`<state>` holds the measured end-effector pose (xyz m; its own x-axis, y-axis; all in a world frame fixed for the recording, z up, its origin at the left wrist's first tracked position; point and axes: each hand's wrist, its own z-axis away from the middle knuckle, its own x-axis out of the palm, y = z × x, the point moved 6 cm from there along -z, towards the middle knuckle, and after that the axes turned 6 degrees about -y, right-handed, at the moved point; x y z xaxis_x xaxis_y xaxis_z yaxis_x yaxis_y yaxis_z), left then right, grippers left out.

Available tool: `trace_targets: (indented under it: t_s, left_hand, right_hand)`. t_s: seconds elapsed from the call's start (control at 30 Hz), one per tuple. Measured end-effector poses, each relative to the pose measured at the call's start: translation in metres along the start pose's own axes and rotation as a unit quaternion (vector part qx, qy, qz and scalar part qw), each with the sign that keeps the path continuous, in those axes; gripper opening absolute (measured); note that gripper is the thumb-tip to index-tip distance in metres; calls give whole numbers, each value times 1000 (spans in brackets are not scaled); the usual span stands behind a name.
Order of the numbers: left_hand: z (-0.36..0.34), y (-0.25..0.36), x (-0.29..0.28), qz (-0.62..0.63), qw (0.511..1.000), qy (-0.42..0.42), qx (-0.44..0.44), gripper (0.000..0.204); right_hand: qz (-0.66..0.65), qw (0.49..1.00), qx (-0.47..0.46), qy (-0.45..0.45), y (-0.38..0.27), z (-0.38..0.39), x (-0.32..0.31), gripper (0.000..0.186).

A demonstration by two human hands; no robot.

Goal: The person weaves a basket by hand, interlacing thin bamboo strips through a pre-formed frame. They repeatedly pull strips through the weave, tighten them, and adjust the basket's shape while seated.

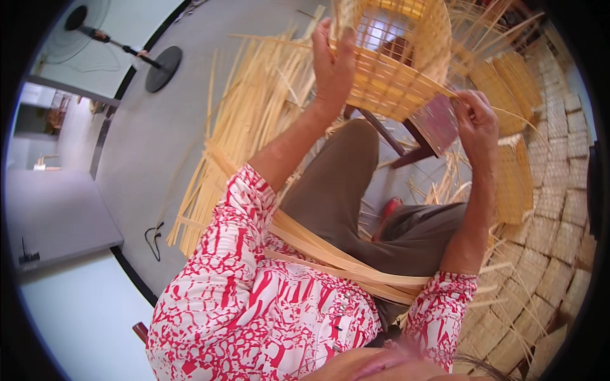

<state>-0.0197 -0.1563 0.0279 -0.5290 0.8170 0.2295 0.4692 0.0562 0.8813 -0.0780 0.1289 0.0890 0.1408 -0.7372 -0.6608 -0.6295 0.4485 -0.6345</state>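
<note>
A yellow woven bamboo basket (397, 87) is held up in front of me, tilted so its open lattice side shows. My left hand (333, 68) grips the basket's left side, thumb and fingers around the edge. At its right corner, my right hand (478, 120) is closed in a pinch at the rim, where a thin bamboo strip (516, 117) sticks out to the right. The fingertips partly hide what they pinch. Several long pale strips (330, 251) lie across my lap.
A large heap of bamboo strips (244, 95) covers the floor at left. Beneath the basket stands a worn reddish wooden stool (435, 127). Woven panels (511, 174) and rows of stacked woven pieces (549, 228) line the right. A standing fan's round base (164, 68) is far left.
</note>
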Motion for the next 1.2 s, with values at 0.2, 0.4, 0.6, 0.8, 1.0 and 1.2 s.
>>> trace_targets:
  t_s: [0.2,0.4,0.6,0.8,1.0,1.2]
  left_hand:
    - [-21,-5,15,8,1000,-2,16,47]
    - [-17,11,18,78,997,-15,2,52]
    - [-19,14,8,10,999,9,34,50]
    - [-15,28,10,29,999,-14,42,61]
    - [-18,20,12,54,998,-5,37,60]
    - [-23,22,14,52,997,-9,48,55]
  right_hand:
    - [-141,974,100,142,-3,31,-2,10]
    - [-628,755,128,142,29,19,34,23]
    - [-536,832,73,123,26,9,49,25]
    - [-451,873,79,168,14,19,39,24]
    - [-490,854,82,151,19,17,36,24]
    - [-517,840,92,136,27,17,36,23]
